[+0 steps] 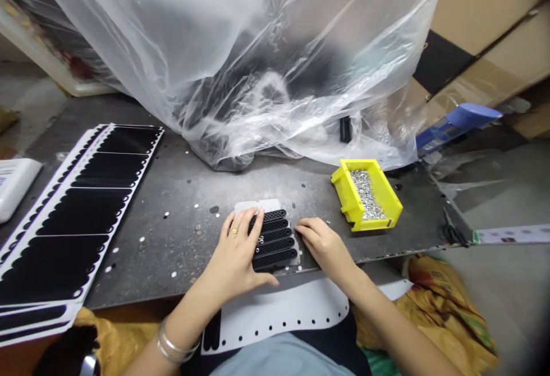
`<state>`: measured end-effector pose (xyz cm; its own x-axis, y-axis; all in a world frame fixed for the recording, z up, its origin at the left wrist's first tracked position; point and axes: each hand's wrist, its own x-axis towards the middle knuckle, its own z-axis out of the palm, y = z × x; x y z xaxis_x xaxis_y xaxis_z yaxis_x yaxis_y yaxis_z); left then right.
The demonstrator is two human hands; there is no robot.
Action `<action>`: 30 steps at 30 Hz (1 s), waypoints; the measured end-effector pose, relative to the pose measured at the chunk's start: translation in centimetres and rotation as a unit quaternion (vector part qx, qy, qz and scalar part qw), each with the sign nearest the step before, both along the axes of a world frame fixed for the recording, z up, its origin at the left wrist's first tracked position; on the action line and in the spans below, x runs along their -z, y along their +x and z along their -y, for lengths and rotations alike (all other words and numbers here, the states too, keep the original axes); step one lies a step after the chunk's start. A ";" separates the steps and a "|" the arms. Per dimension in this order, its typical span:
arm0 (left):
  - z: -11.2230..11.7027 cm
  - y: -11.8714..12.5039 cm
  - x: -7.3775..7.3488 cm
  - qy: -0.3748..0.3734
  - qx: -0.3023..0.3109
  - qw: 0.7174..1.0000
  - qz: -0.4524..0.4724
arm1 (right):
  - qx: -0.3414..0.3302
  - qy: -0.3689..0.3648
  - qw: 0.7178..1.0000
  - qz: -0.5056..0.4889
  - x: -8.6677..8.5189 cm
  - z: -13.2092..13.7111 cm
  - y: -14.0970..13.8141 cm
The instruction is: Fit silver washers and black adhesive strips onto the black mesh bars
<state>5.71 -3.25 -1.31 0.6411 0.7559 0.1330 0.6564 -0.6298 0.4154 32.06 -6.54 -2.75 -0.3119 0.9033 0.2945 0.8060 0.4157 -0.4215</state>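
Several black textured strips with rounded ends [275,244] lie side by side on a light plate [263,204] near the table's front edge. Across their left part rests my left hand [238,244], fingers outstretched and thumb apart. A few tiny shiny metal rings [260,241] sit on the strips beside its fingertips. Just right of the strips' ends is my right hand [320,244], its thumb and fingers pinched together low over the table. Whatever may be in that pinch is hidden. A yellow bin [393,207] holding many small metal pieces [367,195] stands beyond my right hand.
Sheets of black strips [86,210] are stacked at the left beside a white object [15,187]. Clear plastic [258,78] drapes over something at the back. Scissors [453,228] lie at the right edge. A white perforated sheet [283,307] covers my lap.
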 end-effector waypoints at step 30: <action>-3.1 -1.5 1.3 -0.179 -0.148 0.963 0.134 | 0.132 -0.138 0.958 -0.213 -2.3 -3.0 -0.7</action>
